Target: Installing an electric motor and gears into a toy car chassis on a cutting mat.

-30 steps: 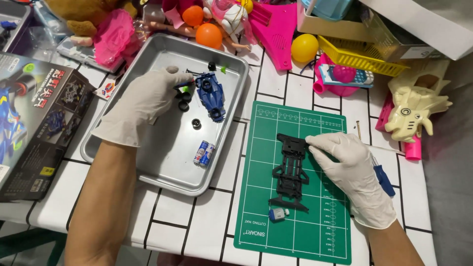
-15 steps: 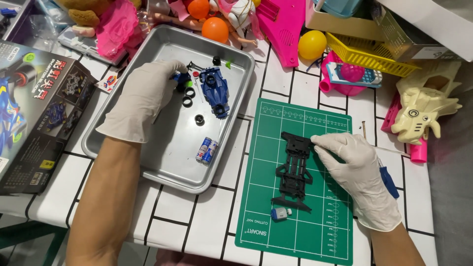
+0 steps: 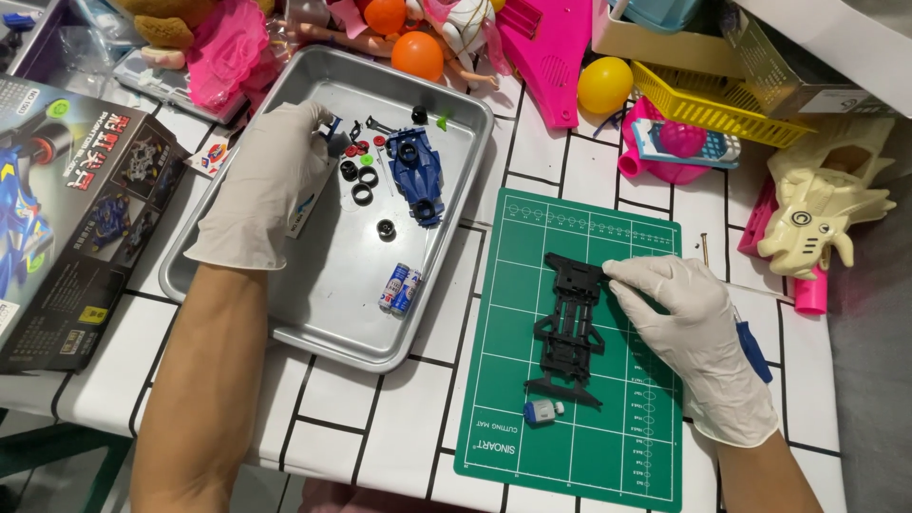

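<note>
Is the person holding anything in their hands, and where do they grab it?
The right hand pinches the black car chassis at its upper right corner. The left hand grips a small blue part at its fingertips.

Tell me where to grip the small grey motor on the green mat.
Take the motor across its short grey barrel, coming straight down. It lies flat on the green mat, clear of the black frame, with its white end sticking out right.

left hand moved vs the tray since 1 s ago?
Yes. The left hand has shifted toward the tray's far-left corner, away from the blue car body, and now holds a small blue part.
</note>
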